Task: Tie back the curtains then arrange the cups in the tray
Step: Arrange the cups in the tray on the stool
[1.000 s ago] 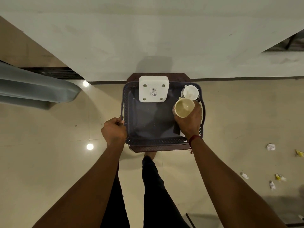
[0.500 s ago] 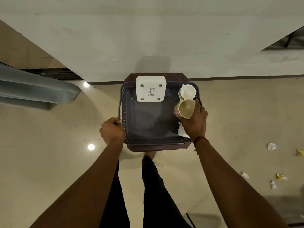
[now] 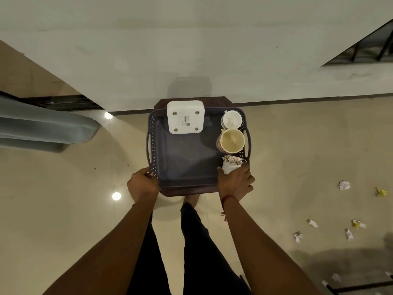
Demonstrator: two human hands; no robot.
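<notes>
A dark perforated tray point(image 3: 187, 162) rests on a small brown stool by the wall. Along its right side stand a white cup point(image 3: 231, 122) at the back and a cream cup point(image 3: 231, 141) in the middle, both upright. At the near right corner lies a floral-patterned white cup point(image 3: 231, 162) on its side, with my right hand point(image 3: 235, 182) closed around its lower part. My left hand point(image 3: 143, 184) grips the tray's near left corner. A grey curtain point(image 3: 42, 128) hangs at the left edge.
A white square device point(image 3: 185, 117) lies upside down at the tray's back. Crumpled paper scraps point(image 3: 344, 185) are scattered over the tiled floor to the right. The wall stands right behind the stool. My legs are below the tray.
My right hand has let go of the cream cup, which now stands in the tray, and has moved nearer to take hold of the floral cup. My left hand shifted slightly along the tray's near left corner.
</notes>
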